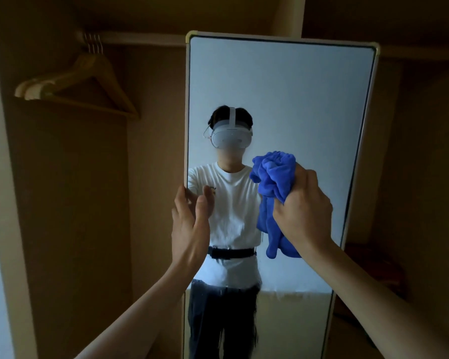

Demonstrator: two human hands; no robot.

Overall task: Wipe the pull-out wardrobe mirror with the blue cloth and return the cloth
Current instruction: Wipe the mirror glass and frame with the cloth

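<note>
The tall pull-out mirror (pixel 296 99) with a pale frame stands upright in the middle of the wardrobe, facing me. My left hand (pixel 189 224) grips its left edge at mid-height, fingers wrapped round the frame and thumb on the glass. My right hand (pixel 303 211) is closed on the bunched blue cloth (pixel 272 187), which is held against the right half of the glass; a loose end of the cloth hangs down below the hand. The mirror reflects a person in a white T-shirt and a headset.
Several wooden hangers (pixel 75 86) hang from a rail at the upper left inside the wardrobe. Brown wardrobe panels (pixel 75 229) close in on both sides. A dark reddish object (pixel 373 268) lies low at the right behind the mirror.
</note>
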